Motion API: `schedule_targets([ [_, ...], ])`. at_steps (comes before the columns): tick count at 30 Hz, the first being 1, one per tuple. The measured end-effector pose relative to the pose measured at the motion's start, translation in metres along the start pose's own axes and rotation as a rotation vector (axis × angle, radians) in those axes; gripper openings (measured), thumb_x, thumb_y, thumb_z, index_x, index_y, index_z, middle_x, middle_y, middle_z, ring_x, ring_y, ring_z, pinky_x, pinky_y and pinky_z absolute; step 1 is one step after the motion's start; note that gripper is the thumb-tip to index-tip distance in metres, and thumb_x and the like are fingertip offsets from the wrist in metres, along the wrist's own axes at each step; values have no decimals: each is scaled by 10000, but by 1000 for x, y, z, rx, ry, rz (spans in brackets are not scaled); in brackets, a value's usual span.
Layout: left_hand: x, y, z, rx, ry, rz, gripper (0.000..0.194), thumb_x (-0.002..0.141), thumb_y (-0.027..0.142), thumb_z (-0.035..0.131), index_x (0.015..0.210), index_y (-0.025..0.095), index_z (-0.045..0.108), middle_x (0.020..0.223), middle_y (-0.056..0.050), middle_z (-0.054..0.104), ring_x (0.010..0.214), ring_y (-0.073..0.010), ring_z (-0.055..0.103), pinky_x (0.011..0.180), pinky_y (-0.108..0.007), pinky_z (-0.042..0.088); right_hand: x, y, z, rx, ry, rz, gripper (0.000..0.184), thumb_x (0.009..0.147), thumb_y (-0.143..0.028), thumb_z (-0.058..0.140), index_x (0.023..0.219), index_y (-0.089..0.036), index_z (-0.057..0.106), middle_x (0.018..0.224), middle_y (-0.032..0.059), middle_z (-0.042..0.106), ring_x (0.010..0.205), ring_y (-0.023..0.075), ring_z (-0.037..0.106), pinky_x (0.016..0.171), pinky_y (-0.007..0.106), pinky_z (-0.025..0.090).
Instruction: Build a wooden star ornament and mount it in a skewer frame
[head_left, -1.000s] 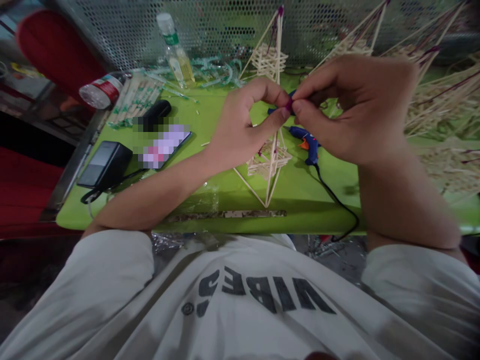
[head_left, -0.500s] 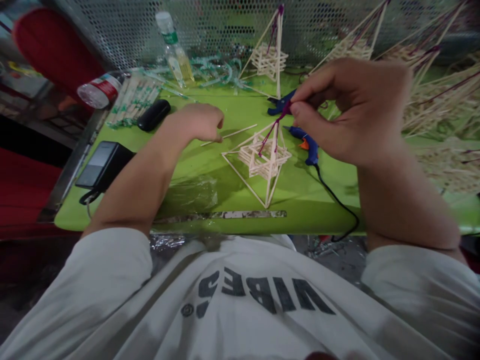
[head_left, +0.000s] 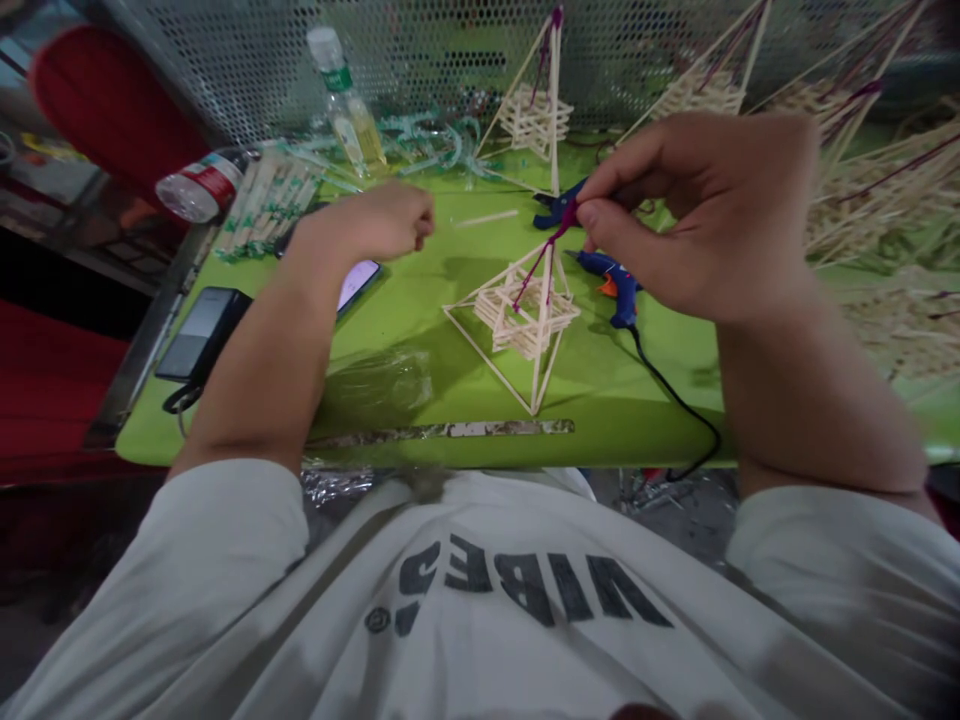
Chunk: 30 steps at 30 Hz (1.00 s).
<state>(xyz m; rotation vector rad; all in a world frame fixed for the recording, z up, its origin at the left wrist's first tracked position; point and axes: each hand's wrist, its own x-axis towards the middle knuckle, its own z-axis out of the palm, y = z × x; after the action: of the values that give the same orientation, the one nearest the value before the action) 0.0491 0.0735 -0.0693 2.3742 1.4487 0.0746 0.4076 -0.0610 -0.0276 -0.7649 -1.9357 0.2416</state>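
My right hand point(head_left: 694, 215) pinches the purple string point(head_left: 564, 222) at the tip of a pyramid-shaped frame of thin wooden sticks point(head_left: 529, 310). A stack of crossed sticks sits inside this frame, with purple string running down into it. Left of it, my left hand point(head_left: 386, 222) is over the table with its fingers curled. A loose wooden stick point(head_left: 486, 217), smeared by motion, extends to the right of those fingers; the grip itself is partly hidden. Behind the string lie blue-handled pliers point(head_left: 553, 208), and a blue glue gun point(head_left: 613, 285) lies right of the frame.
More stick frames point(head_left: 538, 120) stand at the back and right. On the left are bundled sticks point(head_left: 266, 200), two bottles point(head_left: 349, 110), a phone point(head_left: 358, 285) partly under my forearm, and a black device point(head_left: 202, 335). A metal strip point(head_left: 510, 428) lies along the front of the green table point(head_left: 652, 430).
My left hand has moved away from me and slightly left, and the loose stick has shifted away too. The phone has come into view beside my forearm. My right hand stays almost still.
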Motion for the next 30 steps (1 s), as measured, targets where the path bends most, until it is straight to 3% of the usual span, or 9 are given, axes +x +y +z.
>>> schedule_targets([
  [4, -28, 18, -38, -267, 166, 211, 859, 956, 1058, 780, 1371, 306, 770, 946, -71, 863, 877, -202, 638, 1014, -669, 672, 1, 1, -1, 36, -8, -11, 101, 954, -298, 989, 971, -279, 892, 916, 31, 890, 769, 201, 808, 698, 347, 621],
  [6, -43, 38, -48, -413, 271, 351, 811, 926, 1056, 828, 1115, 267, 818, 864, -68, 798, 825, -188, 657, 902, -618, 686, 2, 2, -2, 34, -18, -29, 108, 969, -307, 988, 975, -270, 887, 915, 20, 888, 759, 182, 803, 687, 326, 623],
  [8, -56, 59, -52, -531, 338, 424, 513, 1107, 739, 822, 1006, 236, 835, 872, -31, 765, 817, -151, 691, 874, -502, 691, 2, 3, -3, 21, -46, -37, 102, 1038, -342, 941, 1009, -260, 886, 945, 1, 889, 786, 154, 812, 711, 294, 634],
  [10, -66, 77, -50, -758, 331, 464, 162, 1049, 289, 761, 1041, 194, 892, 899, -8, 818, 815, -145, 765, 809, -392, 668, 2, 3, -4, 6, -67, -49, 163, 1113, -393, 881, 1040, -248, 880, 972, -16, 886, 817, 131, 825, 736, 262, 644],
  [13, -72, 90, -46, -916, 291, 503, 378, 861, 115, 698, 1141, 184, 943, 1005, 5, 900, 898, -144, 839, 874, -350, 690, 1, 3, -5, -1, -64, -97, 260, 1137, -468, 870, 1032, -230, 869, 953, -16, 883, 798, 119, 824, 710, 236, 649],
  [19, -63, 85, -40, -518, 473, 469, 407, 1054, 637, 893, 1213, 263, 911, 1086, -28, 908, 946, -172, 853, 937, -425, 748, 2, 7, -4, 2, -49, -89, 237, 1104, -455, 884, 1045, -225, 885, 940, -1, 890, 772, 126, 805, 681, 249, 657],
  [23, -62, 100, -32, 30, 729, 419, 386, 1238, 388, 629, 1110, 155, 909, 1150, -129, 860, 1106, -299, 879, 982, -510, 718, 1, 9, -3, 40, -69, -82, 195, 1104, -424, 871, 1052, -237, 884, 953, -8, 891, 776, 126, 808, 686, 254, 664],
  [26, -64, 115, -26, 458, 639, 362, 439, 1270, 270, 486, 1241, 106, 893, 1399, -213, 809, 1355, -424, 828, 1126, -613, 667, 1, 11, -3, 52, -74, -85, 159, 1106, -392, 869, 1044, -245, 879, 948, -6, 882, 780, 129, 800, 679, 261, 644],
  [30, -60, 122, -19, 542, 409, 270, 540, 1246, 148, 358, 1417, 185, 869, 1267, -135, 904, 1220, -381, 869, 1231, -661, 606, 3, 13, -3, 12, -85, -161, 229, 1130, -450, 849, 1033, -243, 866, 923, -6, 863, 783, 125, 790, 702, 274, 626],
])
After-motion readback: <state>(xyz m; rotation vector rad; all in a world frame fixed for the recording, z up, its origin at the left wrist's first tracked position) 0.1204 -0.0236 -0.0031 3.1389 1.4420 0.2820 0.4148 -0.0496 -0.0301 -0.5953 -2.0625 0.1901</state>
